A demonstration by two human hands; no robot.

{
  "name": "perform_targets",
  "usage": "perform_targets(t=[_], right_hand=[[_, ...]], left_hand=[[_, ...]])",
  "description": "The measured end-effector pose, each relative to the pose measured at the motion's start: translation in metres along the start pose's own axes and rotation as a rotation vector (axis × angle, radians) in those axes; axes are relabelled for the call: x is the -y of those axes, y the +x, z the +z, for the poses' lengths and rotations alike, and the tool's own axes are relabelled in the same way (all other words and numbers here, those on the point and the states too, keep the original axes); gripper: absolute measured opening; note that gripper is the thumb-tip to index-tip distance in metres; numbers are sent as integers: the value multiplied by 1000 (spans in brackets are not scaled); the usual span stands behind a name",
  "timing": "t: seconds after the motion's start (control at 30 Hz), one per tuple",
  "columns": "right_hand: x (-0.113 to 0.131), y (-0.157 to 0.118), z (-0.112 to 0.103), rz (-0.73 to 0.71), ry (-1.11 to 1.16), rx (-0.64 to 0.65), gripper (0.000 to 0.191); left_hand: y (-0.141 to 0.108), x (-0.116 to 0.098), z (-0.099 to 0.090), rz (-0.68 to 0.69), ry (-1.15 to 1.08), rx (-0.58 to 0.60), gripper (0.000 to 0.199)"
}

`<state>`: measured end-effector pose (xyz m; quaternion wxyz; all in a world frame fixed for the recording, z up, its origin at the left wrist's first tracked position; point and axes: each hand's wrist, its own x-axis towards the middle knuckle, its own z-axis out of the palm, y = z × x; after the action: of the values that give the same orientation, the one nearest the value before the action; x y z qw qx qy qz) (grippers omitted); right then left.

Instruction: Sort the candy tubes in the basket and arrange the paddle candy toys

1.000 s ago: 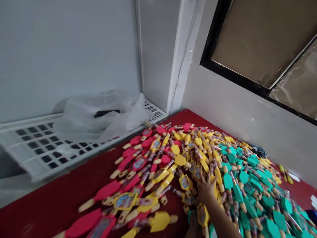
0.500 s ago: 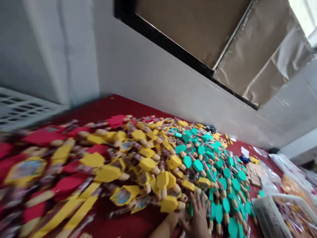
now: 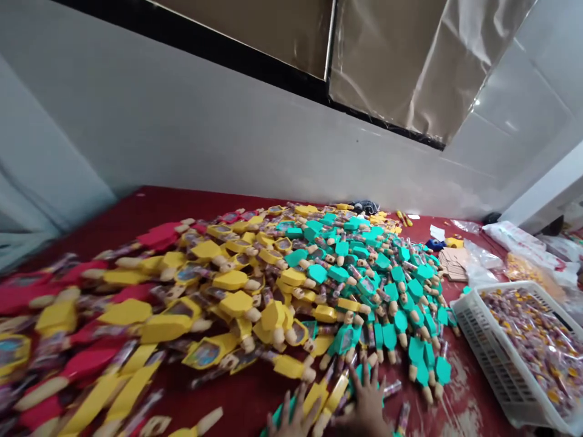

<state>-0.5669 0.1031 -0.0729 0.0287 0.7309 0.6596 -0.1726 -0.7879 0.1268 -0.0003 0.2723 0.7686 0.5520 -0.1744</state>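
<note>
At the bottom middle, my left hand point(image 3: 294, 420) has its fingers spread over a green toy piece point(image 3: 277, 414). A yellow toy piece point(image 3: 315, 397) lies between my two hands. My right hand point(image 3: 368, 403) is spread too, palm down on several toy pieces, with green showing behind its fingers. Both hands touch the near edge of a large heap. The heap holds yellow pieces point(image 3: 231, 280), green pieces point(image 3: 341, 249) and red pieces point(image 3: 159, 237), with pale wood-coloured ends and patterned parts. Contact under the palms is hidden.
A white plastic basket point(image 3: 494, 358) of small purple and yellow wrapped items stands at the right. Behind it lie tan flat pieces point(image 3: 453, 264) and clear plastic bags point(image 3: 483, 261). A wall point(image 3: 204, 139) bounds the red table point(image 3: 107, 212) at the back.
The view has turned right and downward, so more of the basket shows. My hands have moved apart and nearer, and several pieces now lie beneath and between them.
</note>
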Motion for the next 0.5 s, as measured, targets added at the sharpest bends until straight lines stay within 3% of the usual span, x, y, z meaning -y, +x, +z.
perform_targets(t=[0.1,0.23,0.4,0.5], right_hand=[[2,2,-23,-65,70,27,112],[9,17,-43,-72,100,57,103],[19,49,-45,-72,34,-46,106],[20,71,-45,-15,23,-43,113]], left_hand=[[0,-4,6,-39,89,-40,88],[47,-2,-14,-105,161,-169,84],[102,-3,-30,-113,140,-244,73],[126,-6,-33,-115,104,-254,62]])
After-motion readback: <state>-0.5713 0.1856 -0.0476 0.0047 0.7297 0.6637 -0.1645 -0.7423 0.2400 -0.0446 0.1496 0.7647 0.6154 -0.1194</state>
